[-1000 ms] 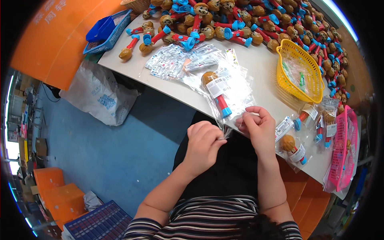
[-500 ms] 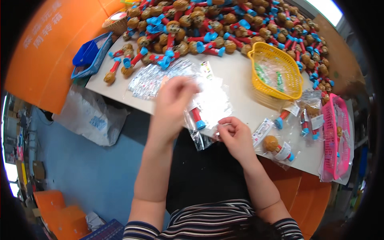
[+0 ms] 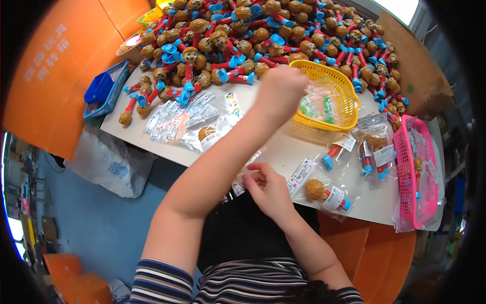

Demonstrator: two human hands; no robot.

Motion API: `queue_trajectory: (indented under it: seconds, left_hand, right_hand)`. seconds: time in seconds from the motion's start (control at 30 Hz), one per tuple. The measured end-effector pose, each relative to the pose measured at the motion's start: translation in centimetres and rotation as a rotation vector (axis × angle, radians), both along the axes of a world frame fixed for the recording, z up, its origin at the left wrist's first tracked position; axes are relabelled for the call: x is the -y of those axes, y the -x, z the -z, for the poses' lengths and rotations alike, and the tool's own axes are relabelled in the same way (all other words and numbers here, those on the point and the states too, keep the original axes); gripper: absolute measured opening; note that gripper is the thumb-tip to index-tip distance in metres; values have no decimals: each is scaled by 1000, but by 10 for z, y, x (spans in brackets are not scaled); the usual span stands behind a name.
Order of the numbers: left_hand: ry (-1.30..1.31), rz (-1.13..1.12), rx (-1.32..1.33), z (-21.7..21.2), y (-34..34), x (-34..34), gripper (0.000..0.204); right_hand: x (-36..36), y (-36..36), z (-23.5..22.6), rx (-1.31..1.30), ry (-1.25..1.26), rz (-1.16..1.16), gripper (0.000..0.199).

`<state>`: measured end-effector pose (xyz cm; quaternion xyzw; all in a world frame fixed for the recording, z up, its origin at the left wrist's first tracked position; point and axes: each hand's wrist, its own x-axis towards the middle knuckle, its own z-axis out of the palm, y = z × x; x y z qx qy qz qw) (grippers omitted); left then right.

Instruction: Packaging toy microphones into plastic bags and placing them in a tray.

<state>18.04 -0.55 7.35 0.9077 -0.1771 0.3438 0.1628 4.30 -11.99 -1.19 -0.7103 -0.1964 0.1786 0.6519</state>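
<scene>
My left hand (image 3: 281, 93) is stretched across to the left rim of a yellow basket (image 3: 324, 124), which holds clear wrappers with green bits. Its fingers are smeared by motion, so their grip does not show. My right hand (image 3: 266, 188) is at the table's front edge, finger and thumb pinched on the edge of a clear plastic bag (image 3: 236, 189). Partly behind my left forearm lies a brown-headed toy (image 3: 206, 133) with a white label, inside clear plastic. Beside it are several printed paper strips (image 3: 169, 121).
Brown-headed toys with red handles and blue ends (image 3: 243, 45) are heaped along the back. Bagged toys (image 3: 331, 195) lie at right beside a pink basket (image 3: 417, 172). A blue basket (image 3: 109, 96) stands at left, above a white sack (image 3: 114, 162).
My left hand has swung from above the paper strips rightward to the yellow basket. My right hand has shifted slightly left and down, still at the bag. The whole view has shifted somewhat.
</scene>
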Motion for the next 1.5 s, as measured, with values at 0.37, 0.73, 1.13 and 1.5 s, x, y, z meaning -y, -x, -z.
queue_trajectory:
  seconds: [0.37, 0.73, 1.13, 1.5]
  left_hand:
    - [227, -125, -302, 68, 239, -85, 54]
    - [203, -201, 143, 123, 247, -64, 28]
    - [1620, -19, -309, 128, 260, -47, 6]
    - [1693, -88, -349, 123, 253, -43, 11]
  right_hand:
    - [14, -12, -22, 839, 341, -30, 32]
    - [9, -25, -10, 1188, 347, -238, 22]
    - [2, -28, -27, 296, 288, -401, 11]
    - [0, -33, -19, -412, 88, -302, 14]
